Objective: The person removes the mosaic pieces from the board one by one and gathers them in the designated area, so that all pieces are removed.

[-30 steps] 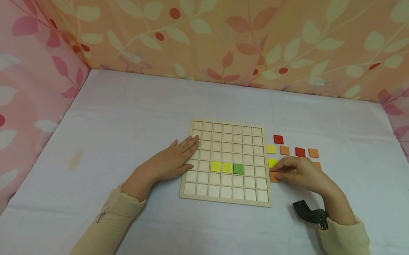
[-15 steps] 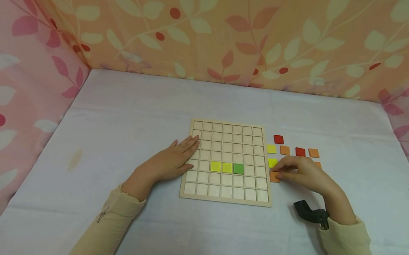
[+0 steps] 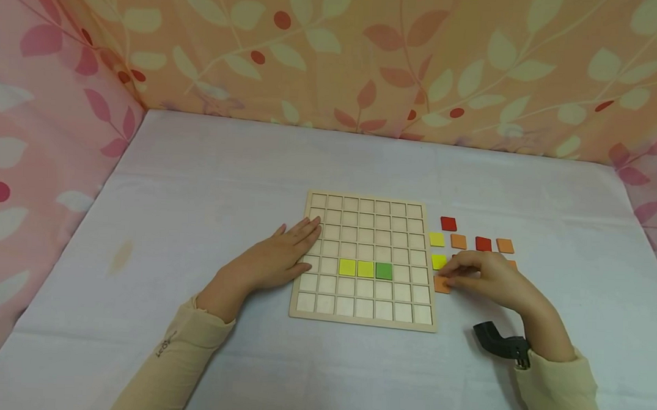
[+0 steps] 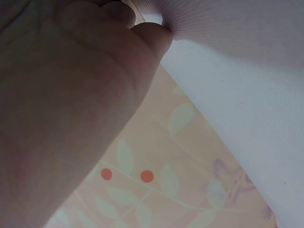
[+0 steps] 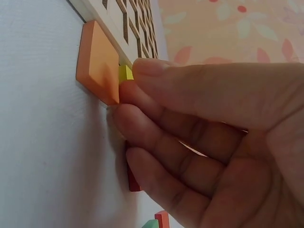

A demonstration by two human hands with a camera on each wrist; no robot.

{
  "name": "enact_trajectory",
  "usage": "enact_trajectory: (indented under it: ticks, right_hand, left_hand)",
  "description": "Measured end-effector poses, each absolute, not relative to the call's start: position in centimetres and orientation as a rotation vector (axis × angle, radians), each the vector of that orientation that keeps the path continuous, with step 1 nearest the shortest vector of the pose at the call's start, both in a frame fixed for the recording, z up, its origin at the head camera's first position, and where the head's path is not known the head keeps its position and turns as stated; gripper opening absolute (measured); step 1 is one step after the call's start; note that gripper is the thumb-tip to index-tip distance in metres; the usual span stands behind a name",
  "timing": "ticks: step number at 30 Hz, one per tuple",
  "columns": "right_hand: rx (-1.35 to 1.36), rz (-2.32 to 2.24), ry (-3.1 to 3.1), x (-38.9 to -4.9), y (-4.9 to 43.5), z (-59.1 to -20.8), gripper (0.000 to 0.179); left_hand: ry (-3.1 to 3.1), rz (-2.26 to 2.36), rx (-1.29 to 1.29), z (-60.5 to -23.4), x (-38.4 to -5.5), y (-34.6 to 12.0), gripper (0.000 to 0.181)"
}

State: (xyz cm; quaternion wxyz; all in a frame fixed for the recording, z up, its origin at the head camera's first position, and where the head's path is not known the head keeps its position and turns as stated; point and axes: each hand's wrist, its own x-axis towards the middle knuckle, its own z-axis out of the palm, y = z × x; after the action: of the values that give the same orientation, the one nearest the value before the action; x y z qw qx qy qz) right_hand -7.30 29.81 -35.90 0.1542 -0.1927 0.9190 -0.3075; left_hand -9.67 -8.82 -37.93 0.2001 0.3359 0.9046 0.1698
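Note:
A pale wooden grid board lies on the white table, with two yellow tiles and a green tile side by side in one row. My left hand rests flat on the board's left edge, fingers extended; its wrist view shows mostly the side of the hand. Off the board's right edge, an orange tile lies on the cloth. The loosely bent fingers of my right hand are right at that tile's near edge. In the right wrist view, thumb and fingertips sit beside the orange tile, not around it.
Loose tiles lie right of the board: yellow ones, red ones and orange ones. The right hand partly covers some of them. A black wrist mount sticks out at the right cuff. Patterned curtains stand around the table.
Almost nothing moves. Both hands stay where they were, and the tiles keep their places; the head view shifts very slightly.

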Motion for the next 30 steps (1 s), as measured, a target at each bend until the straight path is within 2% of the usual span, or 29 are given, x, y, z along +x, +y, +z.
enact_trajectory:
  ticks: [30]
  right_hand:
    - [-0.492, -0.928, 2.652, -7.31, 29.35, -36.15, 0.019]
  left_hand:
    - [2.517, 0.49, 0.922, -37.82, -9.74, -8.75, 0.069]
